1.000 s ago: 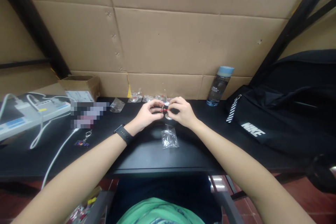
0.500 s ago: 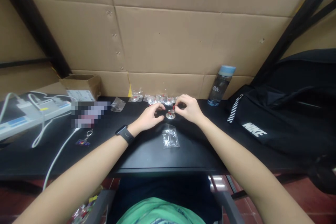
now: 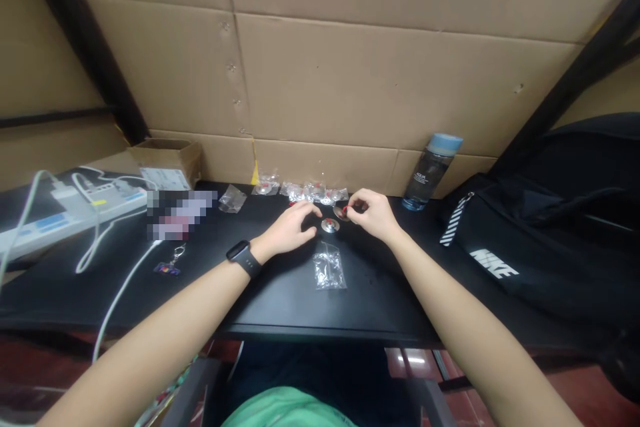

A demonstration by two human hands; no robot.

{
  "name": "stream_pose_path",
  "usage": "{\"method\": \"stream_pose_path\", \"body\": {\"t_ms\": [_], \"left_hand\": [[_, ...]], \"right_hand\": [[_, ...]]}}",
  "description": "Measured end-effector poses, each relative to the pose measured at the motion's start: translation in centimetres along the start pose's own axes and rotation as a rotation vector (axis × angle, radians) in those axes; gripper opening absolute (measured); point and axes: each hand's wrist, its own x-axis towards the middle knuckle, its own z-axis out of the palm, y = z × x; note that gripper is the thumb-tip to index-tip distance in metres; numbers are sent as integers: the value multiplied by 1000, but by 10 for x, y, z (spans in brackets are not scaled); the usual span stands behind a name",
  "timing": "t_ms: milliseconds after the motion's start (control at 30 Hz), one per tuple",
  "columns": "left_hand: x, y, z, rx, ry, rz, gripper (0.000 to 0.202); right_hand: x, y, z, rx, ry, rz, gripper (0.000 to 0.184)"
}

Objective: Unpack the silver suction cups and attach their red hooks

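Note:
My right hand [image 3: 373,215] pinches the red loop of a small shiny metal disc [image 3: 341,213], which looks like a finger cymbal and is tilted at the fingertips. A second metal disc [image 3: 330,225] with a red centre lies on the black table [image 3: 285,293] between my hands. My left hand [image 3: 290,228], wearing a dark watch [image 3: 244,257] at the wrist, is left of that disc with thumb and fingers apart and nothing visible in them. In front of the discs lies a clear plastic bag [image 3: 329,270]. Some red shows behind my left fingers, partly hidden.
Several small bagged discs [image 3: 315,192] lie along the cardboard wall [image 3: 320,93]. Another clear bag [image 3: 233,199] is to their left. A water bottle [image 3: 431,173] and black bag [image 3: 530,240] stand right; a power strip [image 3: 75,220], cable and cardboard box [image 3: 170,163] are left.
My right hand has moved slightly right, and the disc it pinches now shows apart from the one on the table. The view has shifted a little; my left hand stays open.

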Motion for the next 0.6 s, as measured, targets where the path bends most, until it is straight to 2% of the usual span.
{"method": "stream_pose_path", "body": {"t_ms": [233, 467, 600], "left_hand": [[-1, -3, -2, 41, -10, -15, 29], [-3, -5, 4, 99, -132, 0, 34], [-4, -3, 3, 116, -159, -17, 34]], "right_hand": [[-1, 5, 4, -8, -36, 7, 3], [-1, 11, 6, -58, -111, 53, 4], [-3, 15, 9, -83, -173, 60, 4]]}}
